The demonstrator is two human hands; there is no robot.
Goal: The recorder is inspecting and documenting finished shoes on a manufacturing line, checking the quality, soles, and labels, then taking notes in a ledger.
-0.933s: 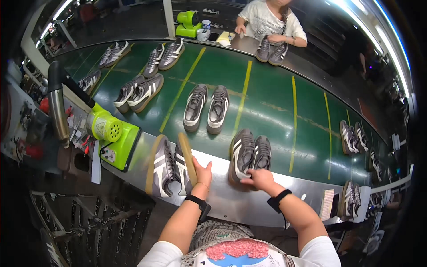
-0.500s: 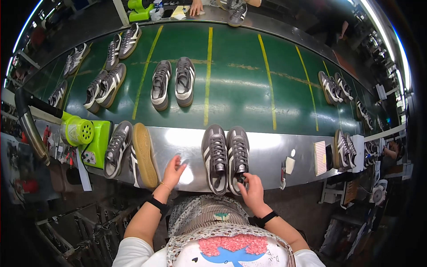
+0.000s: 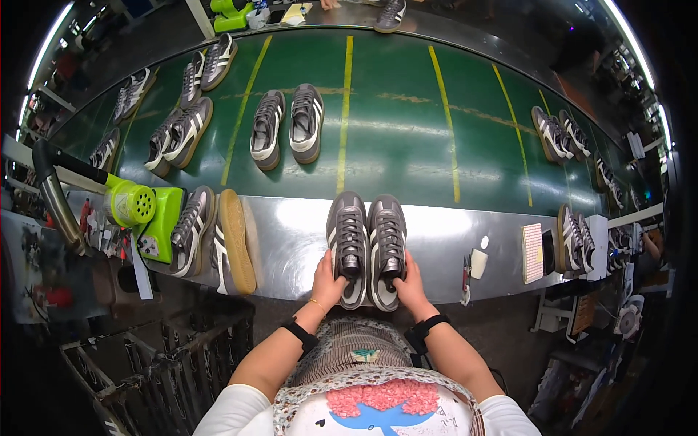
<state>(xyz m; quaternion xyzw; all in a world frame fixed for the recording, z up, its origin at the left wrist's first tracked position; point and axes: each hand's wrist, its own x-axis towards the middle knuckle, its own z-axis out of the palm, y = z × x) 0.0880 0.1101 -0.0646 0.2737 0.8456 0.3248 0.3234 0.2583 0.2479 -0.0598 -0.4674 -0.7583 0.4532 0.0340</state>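
Observation:
Two grey sneakers with white stripes stand upright side by side on the metal worktop, toes pointing away from me. My left hand is closed round the heel end of the left sneaker, its thumb at the shoe's opening. Round the right sneaker, my right hand grips the same way from the outer side, thumb over the collar. The fingers on the outer sides are partly hidden by the shoes. Laces are threaded on both.
A green conveyor with yellow lines carries several sneaker pairs. Left on the metal worktop are a green blower machine, an upright sneaker and one on its side. At right lie a small cutter, a white block and a notepad.
My left hand has moved right from over the bare worktop and taken hold of the left sneaker. My right hand has closed on the right sneaker. The view has shifted slightly.

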